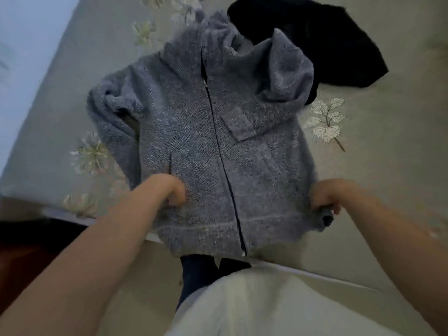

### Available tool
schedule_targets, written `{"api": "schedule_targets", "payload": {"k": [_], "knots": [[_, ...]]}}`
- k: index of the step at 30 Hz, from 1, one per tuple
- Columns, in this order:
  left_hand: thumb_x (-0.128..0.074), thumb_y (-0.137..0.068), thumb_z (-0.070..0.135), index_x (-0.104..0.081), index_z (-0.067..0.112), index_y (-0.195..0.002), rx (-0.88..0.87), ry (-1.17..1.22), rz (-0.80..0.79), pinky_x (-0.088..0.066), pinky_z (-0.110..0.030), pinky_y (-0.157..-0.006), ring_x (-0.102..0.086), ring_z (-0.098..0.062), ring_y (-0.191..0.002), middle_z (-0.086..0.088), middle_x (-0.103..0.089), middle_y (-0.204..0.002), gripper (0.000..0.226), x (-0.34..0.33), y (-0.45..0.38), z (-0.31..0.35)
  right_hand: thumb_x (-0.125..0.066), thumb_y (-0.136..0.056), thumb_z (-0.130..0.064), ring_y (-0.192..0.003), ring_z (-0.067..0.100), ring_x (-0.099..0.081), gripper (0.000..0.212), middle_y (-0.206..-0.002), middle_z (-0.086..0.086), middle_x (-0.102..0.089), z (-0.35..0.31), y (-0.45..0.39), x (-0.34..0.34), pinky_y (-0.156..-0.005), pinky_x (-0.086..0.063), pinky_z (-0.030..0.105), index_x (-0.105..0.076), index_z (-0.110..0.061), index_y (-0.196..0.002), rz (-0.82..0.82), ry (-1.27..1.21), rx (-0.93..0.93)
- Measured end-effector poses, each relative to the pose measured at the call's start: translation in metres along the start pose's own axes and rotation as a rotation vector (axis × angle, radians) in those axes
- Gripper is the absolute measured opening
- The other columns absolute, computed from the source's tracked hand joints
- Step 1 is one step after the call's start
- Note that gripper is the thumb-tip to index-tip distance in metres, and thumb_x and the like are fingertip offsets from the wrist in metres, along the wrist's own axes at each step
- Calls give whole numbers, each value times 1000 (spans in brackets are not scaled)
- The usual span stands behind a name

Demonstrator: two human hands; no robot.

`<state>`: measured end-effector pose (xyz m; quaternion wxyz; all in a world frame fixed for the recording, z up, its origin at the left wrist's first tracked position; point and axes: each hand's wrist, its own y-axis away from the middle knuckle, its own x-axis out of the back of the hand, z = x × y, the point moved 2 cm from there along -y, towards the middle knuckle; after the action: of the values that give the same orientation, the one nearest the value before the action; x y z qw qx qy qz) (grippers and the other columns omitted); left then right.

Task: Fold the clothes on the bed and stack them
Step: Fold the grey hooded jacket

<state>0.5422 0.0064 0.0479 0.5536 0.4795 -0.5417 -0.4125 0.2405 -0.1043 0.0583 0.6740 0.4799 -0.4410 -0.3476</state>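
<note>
A grey-blue knitted zip jacket (194, 132) lies face up on the bed (375, 154), its hem hanging slightly over the near edge. Its right sleeve is folded across the chest; the left sleeve is bunched at the left side. My left hand (173, 192) is closed on the jacket's lower left side near the pocket. On the lower right corner of the hem, my right hand (326, 196) is closed on the fabric. A black garment (327, 44) lies crumpled behind the jacket's hood at the upper right.
The bedcover is pale grey-green with embroidered flowers and leaves (326, 121). The bed's near edge runs just below the jacket hem. My light top and dark legs fill the bottom of the view; dark floor (26, 248) shows at the lower left.
</note>
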Motion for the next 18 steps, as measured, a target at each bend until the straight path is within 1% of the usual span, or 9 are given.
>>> {"api": "schedule_targets", "payload": {"k": [1, 2, 5, 6, 8, 11, 13, 15, 18], "knots": [[-45, -91, 17, -56, 5, -117, 31, -31, 23, -47, -31, -85, -57, -25, -99, -11, -59, -119, 31, -15, -11, 10, -51, -87, -17, -54, 19, -55, 18, -67, 8, -55, -8, -5, -13, -47, -49, 25, -58, -2, -77, -42, 47, -21], [-43, -91, 18, -55, 5, -116, 49, -23, 119, -46, -37, -89, -56, -27, -106, -13, -57, -121, 31, -27, -22, 18, -48, -89, -17, -64, 21, -58, 20, -74, 9, -56, -16, -10, -24, -56, -51, 25, -60, -1, -88, -56, 104, -23], [-39, -92, 23, -49, 10, -120, 63, 104, 535, -44, -39, -84, -48, -28, -110, -12, -51, -119, 32, -48, -45, 31, -44, -91, -17, -113, 27, -54, 36, -123, 12, -55, -29, -34, -48, -94, -45, 35, -51, -6, -124, 77, 207, -64], [-39, -92, 23, -47, 12, -123, 44, 122, 651, -43, -37, -83, -45, -27, -112, -11, -49, -120, 34, -54, -52, 32, -43, -91, -17, -119, 27, -50, 38, -131, 12, -51, -31, -41, -52, -98, -44, 37, -49, -7, -127, 110, 206, -97], [-39, -92, 22, -41, 15, -132, -8, 180, 834, -40, -36, -88, -38, -24, -121, -10, -44, -131, 41, -65, -66, 32, -41, -92, -18, -119, 27, -50, 36, -131, 8, -52, -39, -49, -49, -96, -46, 40, -52, -10, -125, 153, 222, -128], [-41, -93, 24, -33, 18, -140, 5, 305, 877, -28, -42, -104, -19, -24, -138, -10, -26, -148, 48, -69, -79, 23, -43, -92, -17, -116, 25, -53, 32, -127, 4, -55, -57, -60, -26, -89, -48, 37, -56, -13, -121, 325, 248, -51], [-43, -93, 26, -33, 18, -141, 14, 298, 894, -22, -45, -108, -12, -25, -141, -10, -21, -151, 49, -68, -84, 17, -43, -91, -16, -113, 26, -53, 32, -124, 6, -55, -71, -64, -3, -88, -46, 38, -54, -13, -121, 473, 257, 61], [-54, -89, 23, -44, 14, -135, -20, 333, 955, -23, -51, -107, -19, -32, -139, -14, -30, -147, 49, -65, -87, 12, -42, -92, -17, -118, 28, -45, 38, -129, 10, -47, -83, -73, 20, -91, -42, 40, -42, -12, -130, 627, 210, 138], [-64, -83, 26, -50, 15, -131, -32, 352, 936, -25, -55, -105, -24, -37, -136, -14, -35, -145, 51, -57, -92, 2, -40, -94, -17, -130, 31, -29, 56, -145, 12, -27, -100, -88, 55, -101, -34, 41, -15, -13, -144, 793, 198, 178]]}}
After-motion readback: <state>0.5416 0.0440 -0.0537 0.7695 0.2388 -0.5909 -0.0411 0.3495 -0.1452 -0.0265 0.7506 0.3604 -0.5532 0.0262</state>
